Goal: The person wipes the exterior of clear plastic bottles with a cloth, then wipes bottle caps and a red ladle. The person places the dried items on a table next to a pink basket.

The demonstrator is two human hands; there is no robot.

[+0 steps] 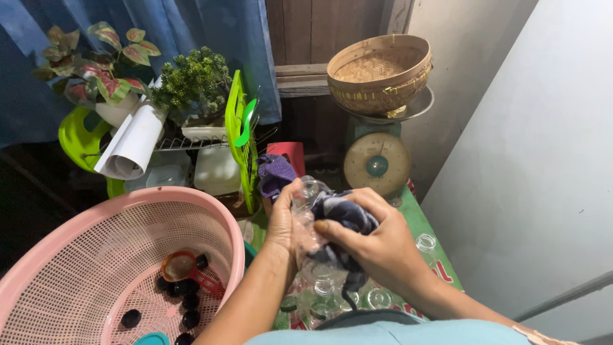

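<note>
Bottle point(306, 211) clear, plastic, crumpled under dark cloth point(341, 214).

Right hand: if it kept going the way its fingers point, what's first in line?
The right hand points left, fingers pressing a dark cloth on a clear bottle. Past those, the left hand comes first; further on probably the pink basket, depth unclear.

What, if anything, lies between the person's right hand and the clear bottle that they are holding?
A dark blue cloth lies between the right hand and the clear bottle; the fingers press it against the bottle's side. The left hand grips the bottle directly, with nothing visible between.
</note>
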